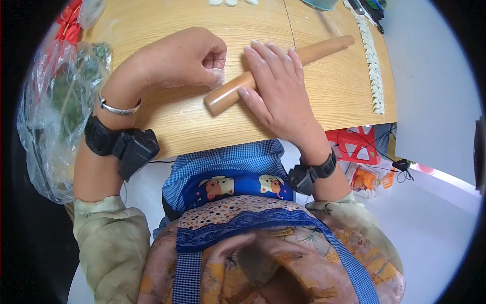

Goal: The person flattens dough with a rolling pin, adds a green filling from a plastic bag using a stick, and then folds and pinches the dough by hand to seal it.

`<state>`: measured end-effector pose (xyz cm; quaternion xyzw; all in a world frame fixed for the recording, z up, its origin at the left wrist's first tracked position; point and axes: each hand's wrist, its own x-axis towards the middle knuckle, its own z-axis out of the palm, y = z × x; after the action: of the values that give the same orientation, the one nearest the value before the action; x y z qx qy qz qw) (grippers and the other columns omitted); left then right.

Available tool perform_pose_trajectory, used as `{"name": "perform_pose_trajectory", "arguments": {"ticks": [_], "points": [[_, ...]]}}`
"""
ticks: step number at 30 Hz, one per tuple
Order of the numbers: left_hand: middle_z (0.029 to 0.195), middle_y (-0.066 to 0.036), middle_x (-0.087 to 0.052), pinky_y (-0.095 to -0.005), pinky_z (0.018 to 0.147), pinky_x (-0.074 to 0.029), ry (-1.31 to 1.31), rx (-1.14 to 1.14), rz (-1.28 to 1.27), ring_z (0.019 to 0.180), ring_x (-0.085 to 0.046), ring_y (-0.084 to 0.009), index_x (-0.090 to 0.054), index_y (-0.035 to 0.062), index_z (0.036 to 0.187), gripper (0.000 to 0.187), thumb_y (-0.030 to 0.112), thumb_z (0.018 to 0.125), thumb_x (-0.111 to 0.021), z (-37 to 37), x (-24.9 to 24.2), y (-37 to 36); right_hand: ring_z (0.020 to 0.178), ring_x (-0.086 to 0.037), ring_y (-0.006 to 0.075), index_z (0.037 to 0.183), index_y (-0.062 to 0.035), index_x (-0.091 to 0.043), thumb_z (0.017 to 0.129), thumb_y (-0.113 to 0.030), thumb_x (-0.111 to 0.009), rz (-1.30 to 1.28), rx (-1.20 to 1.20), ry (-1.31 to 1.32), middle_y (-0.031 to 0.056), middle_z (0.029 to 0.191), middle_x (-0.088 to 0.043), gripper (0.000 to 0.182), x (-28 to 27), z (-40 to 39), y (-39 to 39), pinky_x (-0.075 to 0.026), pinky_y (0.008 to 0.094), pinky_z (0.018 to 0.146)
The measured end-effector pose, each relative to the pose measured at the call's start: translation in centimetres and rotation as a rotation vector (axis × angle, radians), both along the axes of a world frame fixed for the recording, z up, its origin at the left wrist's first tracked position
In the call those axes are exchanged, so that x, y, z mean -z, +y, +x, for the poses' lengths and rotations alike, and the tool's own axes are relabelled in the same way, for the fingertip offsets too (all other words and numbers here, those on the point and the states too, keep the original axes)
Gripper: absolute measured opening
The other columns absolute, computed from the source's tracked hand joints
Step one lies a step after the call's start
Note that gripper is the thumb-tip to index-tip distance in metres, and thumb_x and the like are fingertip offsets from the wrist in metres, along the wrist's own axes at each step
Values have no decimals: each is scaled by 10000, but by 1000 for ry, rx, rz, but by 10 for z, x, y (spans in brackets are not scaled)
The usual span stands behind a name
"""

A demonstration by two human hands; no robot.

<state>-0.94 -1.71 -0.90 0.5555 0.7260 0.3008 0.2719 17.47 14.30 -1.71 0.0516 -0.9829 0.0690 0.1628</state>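
A wooden rolling pin (324, 49) lies slantwise on the wooden table, its near end pointing to the lower left. My right hand (277, 83) rests flat across it, fingers stretched out and dusted with flour, the thumb beside the pin. Just left of the pin's near end, my left hand (190, 61) is closed with its fingers curled in. At its fingertips shows a small whitish piece of dough (216, 78), mostly hidden by the hand.
A long row of folded dough pieces (372, 63) lines the table's right side. White dough rounds (230, 2) and a bowl (320, 4) sit at the far edge. Clear plastic bags with greens (66, 111) lie at the left. A red stool (354, 144) stands below the table.
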Motion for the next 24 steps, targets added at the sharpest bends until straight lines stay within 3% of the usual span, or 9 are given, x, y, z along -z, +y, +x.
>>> {"name": "perform_pose_trajectory", "arguments": {"ticks": [2,6,8,9,12,14,18,24], "points": [[640,-31,-540,-279,565,-420,-44,51,19,610,-494,-106,-597,11,794,149,135,797,-680,2,-3,-3,1367,-402,380,1386,-20,-499,951,-422,-551,-22,22,-51,185,1423,-489,595,-2,17,-1,-205,558,1179],[661,-6,-536,-268,589,-420,-85,85,-23,649,-496,-89,-599,20,819,118,106,802,-678,3,-12,-2,1388,-385,371,1411,-26,-478,952,-423,-549,-22,58,-79,177,1434,-485,611,-2,30,0,-180,557,1192],[688,19,-542,-257,616,-420,-375,84,58,685,-493,-72,-603,14,839,127,119,814,-669,2,-5,-3,1391,-381,368,1424,-32,-466,953,-421,-548,-24,48,-70,172,1436,-484,616,-1,30,2,-168,554,1200],[688,19,-542,-257,616,-420,-374,85,57,685,-493,-72,-603,14,839,127,119,814,-669,2,-5,-2,1391,-381,368,1424,-32,-466,953,-421,-548,-24,49,-69,172,1436,-484,616,-1,30,1,-168,554,1200],[725,38,-550,-251,624,-414,-421,117,-8,698,-483,-62,-608,8,871,159,152,846,-670,0,-3,-1,1391,-382,367,1423,-34,-466,955,-421,-547,-32,50,-71,171,1438,-482,613,-1,29,0,-170,555,1199],[726,24,-555,-249,625,-414,-243,66,-38,704,-480,-57,-616,-3,903,190,180,887,-663,-2,-4,-2,1383,-393,366,1412,-32,-480,953,-421,-551,-29,48,-63,169,1428,-493,605,-1,28,1,-170,556,1198],[682,11,-542,-252,596,-422,-176,0,21,659,-494,-66,-628,-6,880,251,232,958,-626,1,-4,0,1368,-411,366,1385,-18,-503,955,-421,-549,-13,29,-58,169,1410,-512,591,-4,19,2,-182,558,1191],[619,-17,-519,-279,518,-416,-204,-132,58,531,-487,-112,-621,3,803,466,368,1054,-479,-1,1,0,1353,-436,376,1339,7,-534,969,-438,-517,35,-23,-42,193,1382,-544,580,-3,-14,5,-242,555,1162]]}}
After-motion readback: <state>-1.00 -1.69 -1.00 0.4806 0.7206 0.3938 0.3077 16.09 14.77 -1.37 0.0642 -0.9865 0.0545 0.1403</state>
